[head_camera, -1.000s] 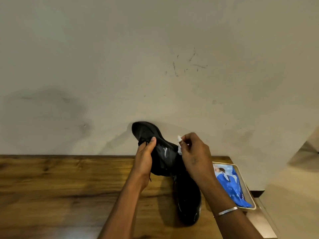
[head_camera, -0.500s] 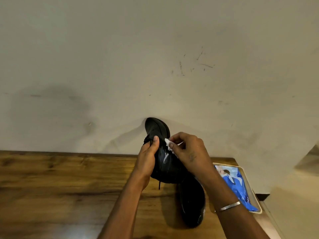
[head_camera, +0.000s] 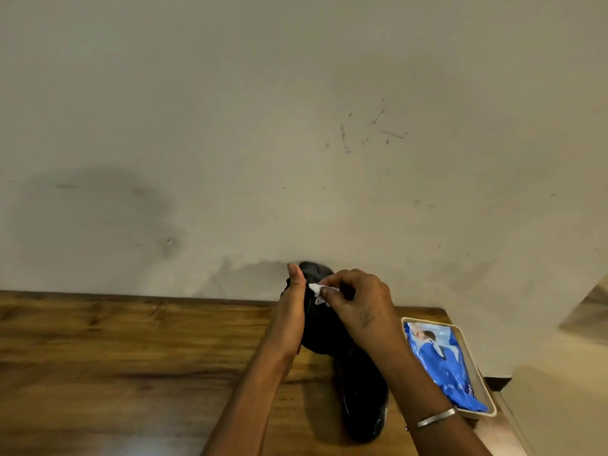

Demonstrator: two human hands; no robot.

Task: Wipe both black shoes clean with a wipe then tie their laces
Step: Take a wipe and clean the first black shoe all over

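Since the earlier frames, the right hand (head_camera: 358, 307) has carried the wipe (head_camera: 317, 292) leftward across the raised shoe (head_camera: 316, 327); the wipe now sits just beside the left thumb.

Nearest me, the second shoe (head_camera: 362, 399) lies flat on the worktop (head_camera: 131, 357), partly under the right forearm and ungripped. To its right, a blue wipe pack (head_camera: 444, 366) rests in a pale tray (head_camera: 480, 414).

Further out, the left hand (head_camera: 291, 311) grips the raised shoe clear of the worktop, thumb upright along its side, fingers hidden behind it. The right hand pinches the crumpled wipe in its fingertips against the upper. Beyond is a scuffed wall (head_camera: 296, 126).

I judge the first shoe's wiping to be under way. To do it well, I would keep the left grip firm, turn the shoe to expose unwiped faces, and use overlapping strokes.
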